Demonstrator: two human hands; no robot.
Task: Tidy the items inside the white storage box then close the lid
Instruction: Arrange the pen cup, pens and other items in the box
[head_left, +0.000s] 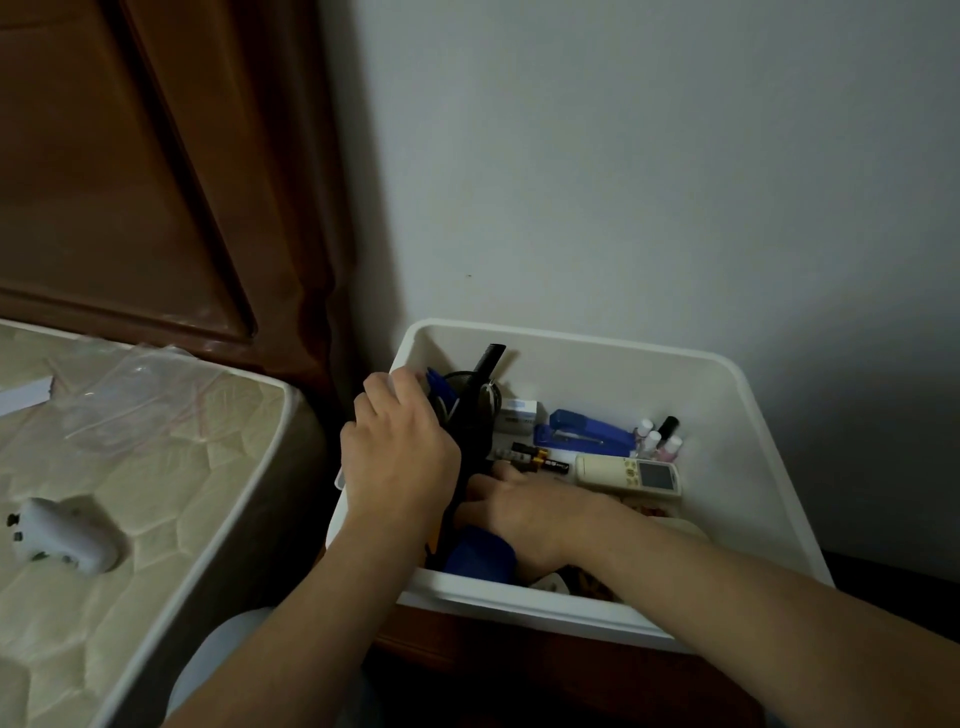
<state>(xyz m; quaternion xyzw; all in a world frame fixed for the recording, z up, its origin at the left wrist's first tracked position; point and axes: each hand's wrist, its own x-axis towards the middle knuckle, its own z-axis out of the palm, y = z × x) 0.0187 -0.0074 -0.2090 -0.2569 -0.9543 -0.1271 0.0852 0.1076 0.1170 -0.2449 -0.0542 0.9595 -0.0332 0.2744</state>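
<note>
In the head view, the white storage box (587, 358) sits open in the lower middle of the frame, against a pale wall (649, 156) and just right of a bed's mattress (130, 493); no lid is in sight. The left hand (400, 457) is at the box's left wall, back of the hand toward the camera, its fingers curled over the top of a dark mesh cup (467, 400) in the box's far left corner; whether they actually grip it cannot be told. A black comb (485, 371) stands up out of that cup, with blue pens (436, 382) beside it. The right hand (524, 499) reaches deep into the middle of the box, palm down, fingers stretched toward the left under a dark object; what it has hold of, if anything, is hidden. Just above its fingertips lie some batteries (535, 457). Further right are a blue stapler (587, 434), a small white carton (517, 413), a cluster of nail polish bottles (657, 436) and a white remote control (628, 473). A blue object (478, 556) lies near the box's front wall under the right wrist.

On the mattress at the left lie a clear plastic bag (130, 400) and a white plug adapter (62, 535). A brown wooden headboard (130, 182) fills the upper left
</note>
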